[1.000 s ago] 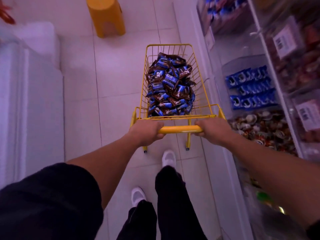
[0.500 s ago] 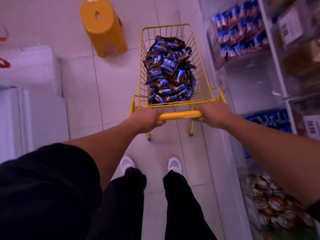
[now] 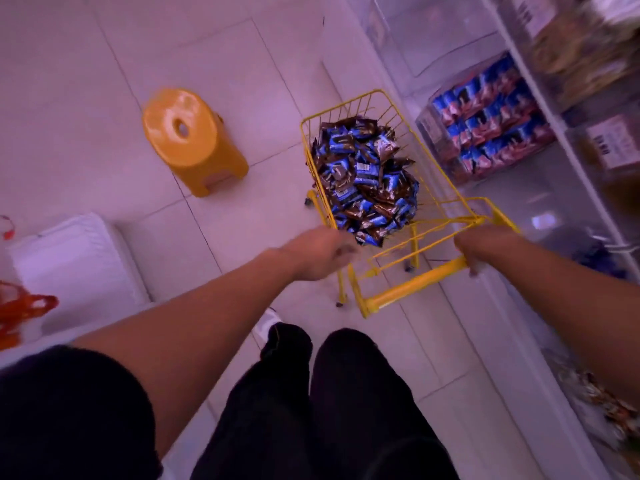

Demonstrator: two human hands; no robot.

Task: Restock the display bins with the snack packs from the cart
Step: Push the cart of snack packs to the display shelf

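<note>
A small yellow wire cart [image 3: 415,281] stands angled on the tiled floor beside the shelving. It is heaped with blue and brown snack packs [image 3: 363,178]. My right hand [image 3: 485,247] grips the right end of the cart's handle bar. Off the handle, my left hand [image 3: 322,252] hovers at the near left corner of the basket, close to the packs, with loosely bent fingers that hold nothing. On the right, a clear display bin [image 3: 485,123] contains rows of blue and red packs.
A yellow plastic stool [image 3: 194,140] stands on the floor left of the cart. A white box [image 3: 69,258] and an orange bag [image 3: 20,310] are at the far left. Further clear bins [image 3: 433,32] line the shelving on the right, blurred.
My left hand has let go of the handle and moved up to the basket's corner. The cart has swung round towards the shelving, and the view has tilted.
</note>
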